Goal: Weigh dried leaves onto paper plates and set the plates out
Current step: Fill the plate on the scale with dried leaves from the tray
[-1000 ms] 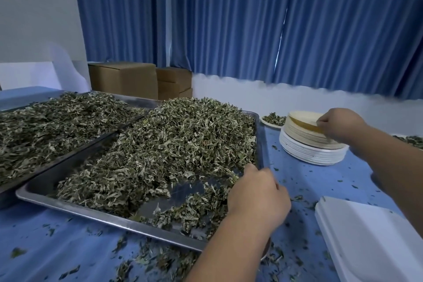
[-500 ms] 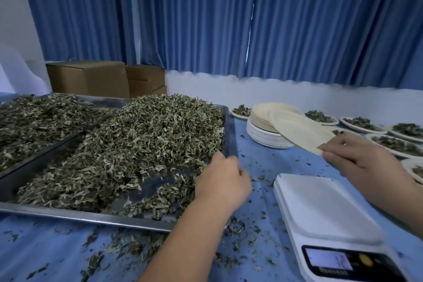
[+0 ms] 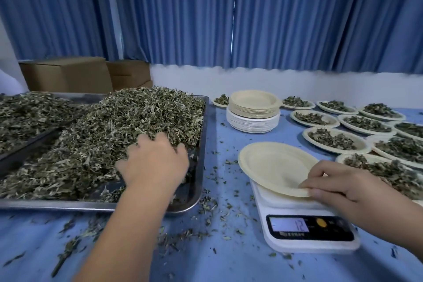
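The left hand lay on the heap of dried leaves in the steel tray. Its fingers were splayed apart, and their tips were blurred where they met the leaves. The wrist hid the tray's near right corner. A second tray of leaves on the far left was cut off by the frame edge.

The right hand pinched the near right rim of the empty paper plate, with fingers on top and the thumb along the edge. This hand and the plate covered most of the platform of the white scale. The lit display was too smeared to read with certainty.

The plate sat over the scale on the near right of the blue table, hollow side up. It overhung the platform toward the far left. Whether it lay flat or was held just off could not be told. Being round, it had no true long axis. It appeared as an oval stretched from far left to near right.

Behind it stood a stack of plates, which partly hid one filled plate. More filled plates spread to the right, the outermost cut off. Loose leaf scraps littered the cloth.
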`<state>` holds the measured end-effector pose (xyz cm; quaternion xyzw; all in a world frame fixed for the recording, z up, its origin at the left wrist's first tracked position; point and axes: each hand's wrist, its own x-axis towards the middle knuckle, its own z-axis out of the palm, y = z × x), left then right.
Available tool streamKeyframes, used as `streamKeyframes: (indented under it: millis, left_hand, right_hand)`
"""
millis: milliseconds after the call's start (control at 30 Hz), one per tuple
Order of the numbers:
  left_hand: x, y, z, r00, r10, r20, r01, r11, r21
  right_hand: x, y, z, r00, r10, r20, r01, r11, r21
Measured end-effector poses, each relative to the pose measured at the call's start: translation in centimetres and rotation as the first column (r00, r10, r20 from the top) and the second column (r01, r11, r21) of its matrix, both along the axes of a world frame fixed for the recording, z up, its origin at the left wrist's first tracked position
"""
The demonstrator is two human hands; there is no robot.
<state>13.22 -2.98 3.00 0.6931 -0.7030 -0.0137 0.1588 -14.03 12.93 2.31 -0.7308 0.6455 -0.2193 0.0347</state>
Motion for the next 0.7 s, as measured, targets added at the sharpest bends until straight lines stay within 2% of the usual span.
streamKeyframes:
  millis: [100,200,333,433,567,633,700]
  left_hand:
    - [1.7,-0.6,0.0,0.992,0.089,-0.085,-0.054,0.935,0.352]
    - [1.5,-0.7,-0.2,0.996,0.022,-0.086,0.017,0.901,0.433]
    - [0.6,-0.2,0.0,0.988,-0.087,-0.128,0.129,0.920,0.371]
    - [0.5,-0.6,0.1,0.975,-0.094,-0.200,0.140,0.964,0.228]
    - [1.0,-1.4,-0.7,0.951,-0.142,-0.276,0.157,0.987,0.033]
    - [0.8,-2.2,-1.4,0.925,-0.276,-0.261,0.298,0.953,0.050]
    - [0.1,-2.5,-1.8,0.875,-0.382,-0.297,0.440,0.883,0.162]
  right_hand:
    - [-0.5,0.2,0.0,1.000,0.007,0.009,-0.007,1.000,0.029]
    - [-1.0,0.5,0.1,0.997,0.011,0.074,-0.015,0.999,0.052]
    - [-1.1,0.9,0.5,0.985,-0.011,0.173,0.026,0.996,-0.084]
    - [-1.5,0.9,0.7,0.979,-0.073,0.188,0.112,0.972,-0.208]
    - [-2.0,0.7,0.5,0.963,-0.173,0.206,0.228,0.932,-0.282]
    - [-1.9,0.7,0.5,0.956,-0.188,0.227,0.253,0.919,-0.303]
    - [-1.8,0.7,0.4,0.953,-0.182,0.242,0.254,0.914,-0.316]
